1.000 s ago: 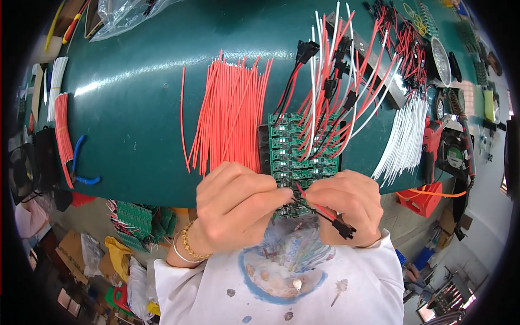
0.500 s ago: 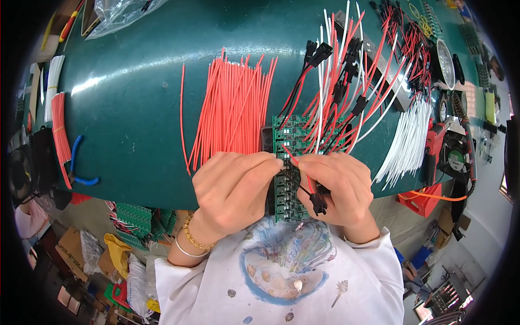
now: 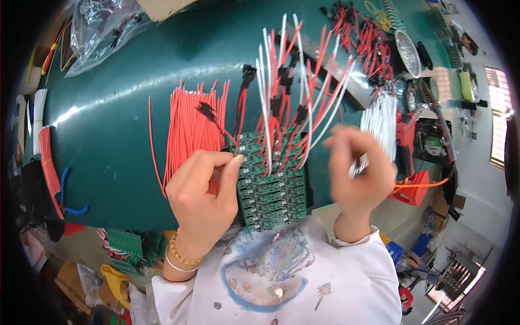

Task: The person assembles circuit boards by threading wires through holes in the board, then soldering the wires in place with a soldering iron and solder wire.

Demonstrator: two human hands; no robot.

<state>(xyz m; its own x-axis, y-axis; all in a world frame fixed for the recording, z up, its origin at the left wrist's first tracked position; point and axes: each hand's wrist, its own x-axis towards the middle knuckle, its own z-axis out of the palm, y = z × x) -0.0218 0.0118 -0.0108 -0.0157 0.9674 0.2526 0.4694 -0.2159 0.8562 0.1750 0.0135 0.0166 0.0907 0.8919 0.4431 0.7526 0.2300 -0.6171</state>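
A green panel of small circuit boards [image 3: 271, 197] lies in front of me at the table's near edge. My left hand [image 3: 203, 187] is pinched at the panel's upper left corner, on a thin red-and-black wire lead. That lead's black connector [image 3: 206, 111] points up and left, over the red wires. To the panel's right, my right hand [image 3: 362, 168] is raised and smeared by motion, so its fingers cannot be read clearly. White and red wires [image 3: 303, 103], some with black connectors, stand up from the panel's far rows.
Loose red wires [image 3: 189, 124] lie left of the panel. White wires [image 3: 381, 122] are at the right, near a red tool [image 3: 405, 130]. A metal bar [image 3: 352, 89] and more red-and-black leads [image 3: 368, 43] lie behind. A clear plastic bag [image 3: 100, 38] is at the far left.
My right hand has left the panel and moved right. My left hand still pinches at the boards, and the connector lead now points up and left. The whole view has shifted.
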